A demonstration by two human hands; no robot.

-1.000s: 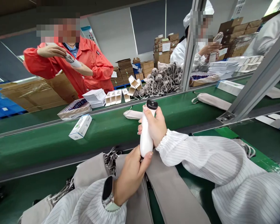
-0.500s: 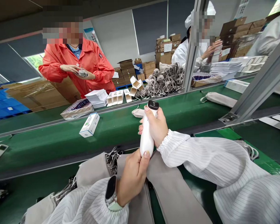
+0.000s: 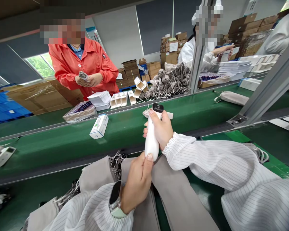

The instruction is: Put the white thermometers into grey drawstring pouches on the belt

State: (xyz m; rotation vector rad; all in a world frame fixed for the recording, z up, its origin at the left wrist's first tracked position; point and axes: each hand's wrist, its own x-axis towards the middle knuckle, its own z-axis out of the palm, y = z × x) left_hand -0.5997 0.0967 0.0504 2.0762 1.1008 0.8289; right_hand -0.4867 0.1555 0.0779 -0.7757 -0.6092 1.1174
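Closest in, a smartwatch (image 3: 115,194) is sitting on the left wrist, and flat grey pouches (image 3: 180,195) are lying under the hands on the green tabletop (image 3: 38,188), with more pouches stacking up to the left, cords bunching at their ends. Just above them, the white handheld device (image 3: 151,144) is being held off the surface, leaning slightly, dark cap (image 3: 157,107) up. As for how far along it is — the body is looking whole, but it's sitting bare, not inside a pouch or box, so I'm calling it mid-handling; what's left isn't showing. The left hand (image 3: 137,179) is coming in from below, thumb pressing the front of the lower end, its other fingers mostly hiding behind. The right hand (image 3: 162,130) is reaching in from the side, wrist bending inward, thumb lying up near the cap and fingers wrapping round the back — so both are closing on that one device. Beyond, a green belt (image 3: 125,128) is carrying a white box (image 3: 99,126). Farthest off, a person in a red jacket (image 3: 86,67) is holding something greyish, too small to make out.
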